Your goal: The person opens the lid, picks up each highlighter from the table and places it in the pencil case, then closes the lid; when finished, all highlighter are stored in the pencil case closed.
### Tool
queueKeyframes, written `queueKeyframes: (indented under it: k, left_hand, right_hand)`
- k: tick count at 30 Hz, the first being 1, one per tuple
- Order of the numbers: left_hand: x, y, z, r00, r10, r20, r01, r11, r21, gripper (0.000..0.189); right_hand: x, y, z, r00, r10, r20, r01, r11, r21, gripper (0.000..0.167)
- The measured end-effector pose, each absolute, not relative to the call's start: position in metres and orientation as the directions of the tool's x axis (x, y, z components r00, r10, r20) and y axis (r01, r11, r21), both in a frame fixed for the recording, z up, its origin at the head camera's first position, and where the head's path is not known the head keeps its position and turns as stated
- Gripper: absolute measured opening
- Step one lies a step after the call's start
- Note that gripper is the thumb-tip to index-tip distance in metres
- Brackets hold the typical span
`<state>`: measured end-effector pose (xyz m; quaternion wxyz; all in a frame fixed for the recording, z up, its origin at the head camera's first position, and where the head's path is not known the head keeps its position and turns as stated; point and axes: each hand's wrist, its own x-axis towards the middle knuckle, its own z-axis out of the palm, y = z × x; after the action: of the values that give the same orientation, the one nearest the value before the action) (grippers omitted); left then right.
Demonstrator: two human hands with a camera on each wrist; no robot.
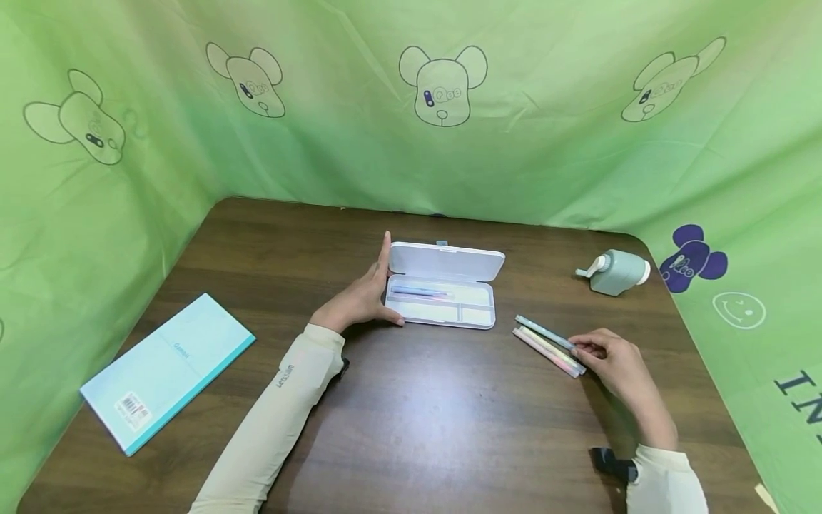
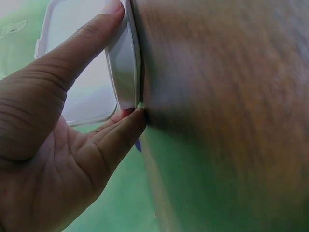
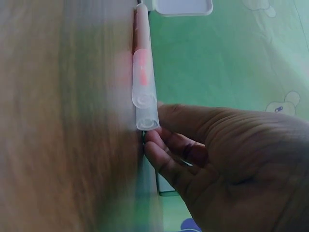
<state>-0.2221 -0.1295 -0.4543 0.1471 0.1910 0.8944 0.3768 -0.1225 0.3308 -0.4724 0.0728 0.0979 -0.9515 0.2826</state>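
Note:
A white pencil case (image 1: 440, 311) stands with its lid (image 1: 446, 262) raised. A blue and pink pen (image 1: 420, 292) lies in its back compartment. My left hand (image 1: 359, 296) holds the case's left end, the thumb on the near side and the fingers round the end. In the left wrist view, the thumb lies along the case's wall (image 2: 123, 67). To the right, my right hand (image 1: 616, 360) pinches the near end of a blue pen (image 1: 539, 330). Beside that pen lie a yellowish and a pink highlighter (image 1: 547, 354), whose clear ends show in the right wrist view.
A light blue notebook (image 1: 173, 368) with a barcode lies at the left of the wooden table (image 1: 411, 428). A grey-green bottle (image 1: 618, 273) with a white cap lies on its side at the back right. Green printed cloth (image 1: 347, 143) hangs behind the table and at its sides.

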Motion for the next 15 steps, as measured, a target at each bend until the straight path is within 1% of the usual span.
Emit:
queueKeyframes:
  k: [8,15]
  left_hand:
    - [-0.222,-0.129,-0.452,-0.885,0.450,-0.119,0.230,0.645,0.729,0.163]
    - [-0.218,-0.130,-0.454,-0.883,0.452,-0.125,0.218,0.631,0.744,0.162]
  right_hand:
    - [-0.129,0.326,-0.476,-0.944,-0.080,0.319,-0.256,0.787,-0.561,0.014]
    - [-0.147,0.299,-0.474,-0.924,-0.040,0.380,-0.291,0.720,-0.630,0.016]
